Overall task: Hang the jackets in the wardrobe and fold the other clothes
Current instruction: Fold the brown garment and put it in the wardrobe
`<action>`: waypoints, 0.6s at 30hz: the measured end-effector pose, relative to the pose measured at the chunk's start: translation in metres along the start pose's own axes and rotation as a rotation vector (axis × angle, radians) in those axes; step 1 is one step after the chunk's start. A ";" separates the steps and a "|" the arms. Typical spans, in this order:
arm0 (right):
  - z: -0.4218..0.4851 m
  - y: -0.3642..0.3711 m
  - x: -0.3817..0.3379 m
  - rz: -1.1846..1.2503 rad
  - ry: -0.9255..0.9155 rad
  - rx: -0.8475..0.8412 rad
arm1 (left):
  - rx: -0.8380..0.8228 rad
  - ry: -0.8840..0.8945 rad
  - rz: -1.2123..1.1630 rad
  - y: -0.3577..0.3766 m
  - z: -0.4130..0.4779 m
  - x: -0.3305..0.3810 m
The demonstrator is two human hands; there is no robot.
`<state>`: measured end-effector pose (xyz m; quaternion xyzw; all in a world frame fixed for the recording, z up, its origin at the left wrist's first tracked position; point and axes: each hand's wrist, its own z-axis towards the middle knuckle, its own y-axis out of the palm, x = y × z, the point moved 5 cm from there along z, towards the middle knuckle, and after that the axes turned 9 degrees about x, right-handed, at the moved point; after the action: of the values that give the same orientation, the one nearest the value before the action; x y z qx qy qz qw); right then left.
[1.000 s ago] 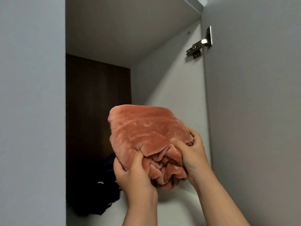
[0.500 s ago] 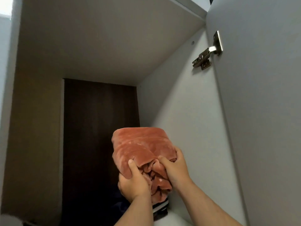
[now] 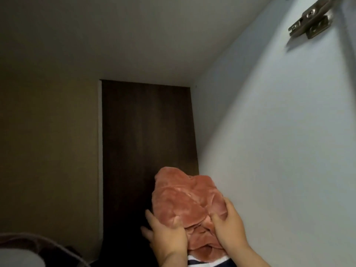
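Wardrobe compartment, seen from below and looking in. Folded pink plush garment [image 3: 187, 203] is low in the right rear of the compartment, close against the white side wall [image 3: 269, 151] and in front of the dark brown back panel [image 3: 146, 135].

Left grip [image 3: 167, 237]: closed on the garment's lower left. The thumb is pressed onto the front fold, and the fingers [image 3: 148, 215] reach round the far side, their tips showing past the fabric edge.

Right grip [image 3: 230, 228]: closed on the lower right. The thumb is dug into the plush and the fingers are wrapped up the side nearest the wall.

The garment's loose layered edges hang between the two wrists. Directly under them, at the frame bottom, is a strip of dark-and-white striped fabric [image 3: 194, 262]; cannot tell what it belongs to.

Metal door hinge [image 3: 310, 20] is at upper right. A blurred grey rounded object [image 3: 21, 253] sits in the lower left corner, too soft to identify.
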<state>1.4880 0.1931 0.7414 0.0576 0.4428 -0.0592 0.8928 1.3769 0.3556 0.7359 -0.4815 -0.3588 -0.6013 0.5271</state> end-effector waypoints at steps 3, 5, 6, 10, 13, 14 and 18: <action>0.010 0.008 -0.005 -0.151 -0.071 -0.022 | 0.126 0.434 0.327 -0.009 0.002 0.037; 0.016 0.012 -0.014 -0.356 -0.156 -0.015 | 0.102 0.583 0.421 -0.003 0.002 0.056; 0.019 0.014 -0.022 -0.402 -0.211 -0.022 | 0.082 0.605 0.448 0.002 0.001 0.060; 0.033 0.033 -0.031 -0.505 -0.383 -0.288 | 0.000 0.539 0.533 0.017 0.005 0.052; 0.041 0.041 -0.014 -0.594 -0.353 -0.407 | -0.044 0.401 0.571 0.024 0.014 0.046; 0.042 0.042 -0.008 -0.588 -0.331 -0.419 | -0.075 0.366 0.598 0.027 0.018 0.046; 0.036 0.051 0.017 -0.568 -0.274 -0.441 | -0.237 0.266 0.689 0.036 0.034 0.022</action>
<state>1.5346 0.2370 0.7526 -0.2693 0.3199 -0.2149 0.8826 1.4191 0.3743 0.7637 -0.5490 -0.0326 -0.4835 0.6810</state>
